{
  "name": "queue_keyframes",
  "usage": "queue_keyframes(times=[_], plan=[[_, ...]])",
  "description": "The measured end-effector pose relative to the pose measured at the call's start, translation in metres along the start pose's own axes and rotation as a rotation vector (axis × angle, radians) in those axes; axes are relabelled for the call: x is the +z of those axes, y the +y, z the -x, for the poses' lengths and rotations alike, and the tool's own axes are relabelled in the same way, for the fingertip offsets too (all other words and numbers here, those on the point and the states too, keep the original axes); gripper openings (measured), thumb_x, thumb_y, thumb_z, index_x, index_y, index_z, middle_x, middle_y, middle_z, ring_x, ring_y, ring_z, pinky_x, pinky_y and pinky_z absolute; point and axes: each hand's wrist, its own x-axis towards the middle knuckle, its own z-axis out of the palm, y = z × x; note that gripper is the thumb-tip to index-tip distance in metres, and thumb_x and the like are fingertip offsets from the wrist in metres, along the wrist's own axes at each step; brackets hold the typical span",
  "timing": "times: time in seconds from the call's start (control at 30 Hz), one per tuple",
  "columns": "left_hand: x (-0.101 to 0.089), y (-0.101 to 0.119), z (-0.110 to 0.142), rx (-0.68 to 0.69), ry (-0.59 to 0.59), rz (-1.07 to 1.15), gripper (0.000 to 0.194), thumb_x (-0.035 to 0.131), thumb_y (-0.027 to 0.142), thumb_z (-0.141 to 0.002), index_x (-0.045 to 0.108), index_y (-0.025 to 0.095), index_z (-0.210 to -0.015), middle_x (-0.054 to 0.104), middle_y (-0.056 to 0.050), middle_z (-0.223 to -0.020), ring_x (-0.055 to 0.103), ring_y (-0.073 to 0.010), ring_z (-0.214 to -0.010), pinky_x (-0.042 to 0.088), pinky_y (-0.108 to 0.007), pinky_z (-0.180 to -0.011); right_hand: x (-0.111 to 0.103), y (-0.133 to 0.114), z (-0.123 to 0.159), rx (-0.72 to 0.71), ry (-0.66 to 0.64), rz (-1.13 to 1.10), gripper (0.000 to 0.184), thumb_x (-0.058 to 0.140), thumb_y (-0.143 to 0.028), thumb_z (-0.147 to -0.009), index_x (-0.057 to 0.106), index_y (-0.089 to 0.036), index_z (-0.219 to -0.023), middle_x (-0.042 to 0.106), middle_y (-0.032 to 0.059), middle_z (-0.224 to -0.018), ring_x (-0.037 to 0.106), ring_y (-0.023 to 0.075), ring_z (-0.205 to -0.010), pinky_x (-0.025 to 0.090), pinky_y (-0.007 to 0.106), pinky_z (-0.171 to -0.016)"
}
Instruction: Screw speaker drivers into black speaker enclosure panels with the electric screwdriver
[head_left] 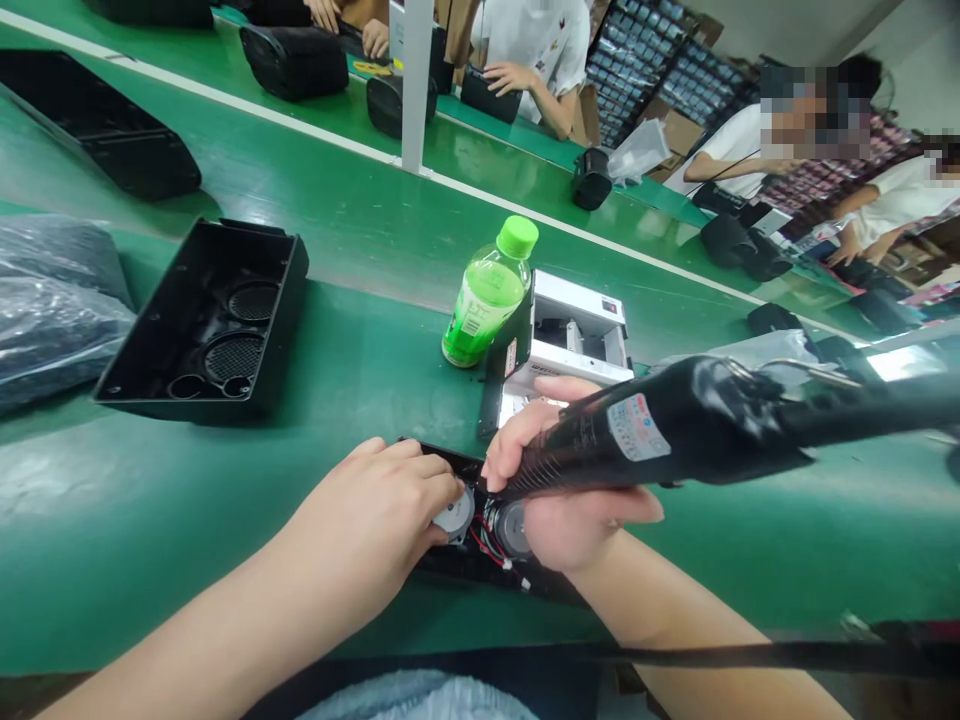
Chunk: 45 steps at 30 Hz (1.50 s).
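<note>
Gripping a black power tool (690, 420) in the right hand (562, 525), with fingers wrapped round the barrel, over a black casing (480, 573) on the green table (375, 360). Touching a silver speaker unit (455, 516) inside that casing with bent fingers of the left hand (382, 520) (pinching or merely resting, impossible to tell). Beyond, a green-capped bottle (491, 295) beside a white container (574, 362).

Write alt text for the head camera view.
A person's right hand holds a black handheld tool over a black casing while their left hand touches a round silver part inside. Beyond, a green-capped bottle and an open housing sit on a green table.
</note>
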Motion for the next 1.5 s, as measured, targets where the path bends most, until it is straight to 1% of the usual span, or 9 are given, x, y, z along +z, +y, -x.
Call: queue_keyframes(times=[0.13,0.27,0.37,0.47,0.57,0.77,0.93,1.3,1.5], plan=[[0.003,0.0,0.002,-0.025,0.023,0.021,0.024,0.076,0.018,-0.094,0.077,0.031,-0.114,0.079,0.005,-0.116,0.067,-0.0246,-0.104,0.035,-0.041,-0.082,-0.011,-0.043,-0.016,0.043,0.167,0.018,0.073,0.048,-0.089,-0.092,0.065,-0.032,-0.133,0.065,-0.0048,-0.064,0.053,0.017,-0.041,0.049,0.033,-0.041],[0.007,-0.003,0.002,-0.005,0.065,-0.003,0.025,0.077,0.018,-0.093,0.079,0.032,-0.114,0.08,0.004,-0.119,0.069,-0.0243,-0.103,0.039,-0.041,-0.083,-0.03,-0.085,-0.042,-0.222,0.274,0.256,0.066,0.046,-0.083,-0.097,0.069,-0.027,-0.124,0.066,-0.0036,-0.063,0.055,0.0199,-0.043,0.051,0.037,-0.042],[0.009,-0.005,0.004,0.044,0.129,-0.037,0.029,0.078,0.017,-0.091,0.079,0.031,-0.116,0.08,0.002,-0.122,0.071,-0.0253,-0.103,0.042,-0.04,-0.081,-0.033,-0.094,-0.059,-0.302,0.359,0.329,0.056,0.053,-0.078,-0.097,0.071,-0.026,-0.107,0.063,-0.0035,-0.058,0.054,0.0212,-0.043,0.047,0.038,-0.04],[0.011,-0.007,0.005,0.066,0.158,-0.026,0.03,0.077,0.017,-0.091,0.077,0.03,-0.118,0.08,0.002,-0.123,0.072,-0.0265,-0.105,0.043,-0.041,-0.082,-0.03,-0.095,-0.067,-0.192,0.298,0.345,0.057,0.067,-0.081,-0.086,0.071,-0.025,-0.097,0.062,-0.0014,-0.054,0.058,0.0247,-0.044,0.046,0.041,-0.04],[0.011,-0.007,0.006,0.056,0.14,-0.001,0.03,0.078,0.017,-0.091,0.077,0.031,-0.119,0.08,0.002,-0.123,0.073,-0.027,-0.105,0.044,-0.042,-0.083,-0.026,-0.096,-0.065,-0.137,0.273,0.295,0.062,0.062,-0.087,-0.085,0.071,-0.028,-0.101,0.062,-0.0009,-0.055,0.056,0.0254,-0.043,0.045,0.042,-0.038],[0.009,-0.006,0.005,0.029,0.089,0.0,0.028,0.075,0.019,-0.095,0.077,0.031,-0.12,0.079,0.002,-0.124,0.073,-0.0286,-0.107,0.044,-0.044,-0.084,-0.032,-0.068,-0.065,-0.168,0.293,0.273,0.066,0.057,-0.09,-0.086,0.07,-0.026,-0.096,0.056,-0.0049,-0.051,0.05,0.019,-0.034,0.04,0.034,-0.03],[0.009,-0.006,0.005,0.025,0.077,0.003,0.026,0.076,0.021,-0.095,0.077,0.03,-0.12,0.08,0.001,-0.125,0.073,-0.0291,-0.107,0.045,-0.045,-0.083,-0.047,-0.044,-0.075,-0.219,0.303,0.275,0.076,0.04,-0.089,-0.095,0.07,-0.023,-0.116,0.054,-0.005,-0.052,0.046,0.0159,-0.033,0.034,0.03,-0.027],[0.005,-0.003,0.003,-0.007,0.051,0.017,0.027,0.076,0.02,-0.095,0.077,0.03,-0.121,0.079,0.001,-0.125,0.072,-0.0286,-0.109,0.045,-0.046,-0.087,-0.051,-0.042,-0.08,-0.151,0.26,0.279,0.074,0.043,-0.087,-0.096,0.069,-0.023,-0.122,0.056,-0.0029,-0.055,0.049,0.0186,-0.036,0.036,0.031,-0.032],[0.008,-0.007,0.006,0.038,0.113,0.004,0.028,0.076,0.023,-0.096,0.077,0.029,-0.123,0.079,0.0,-0.128,0.072,-0.0272,-0.109,0.044,-0.044,-0.089,-0.049,-0.043,-0.073,-0.116,0.289,0.29,0.075,0.041,-0.087,-0.095,0.067,-0.022,-0.123,0.055,-0.0043,-0.055,0.049,0.0175,-0.037,0.039,0.03,-0.033]])
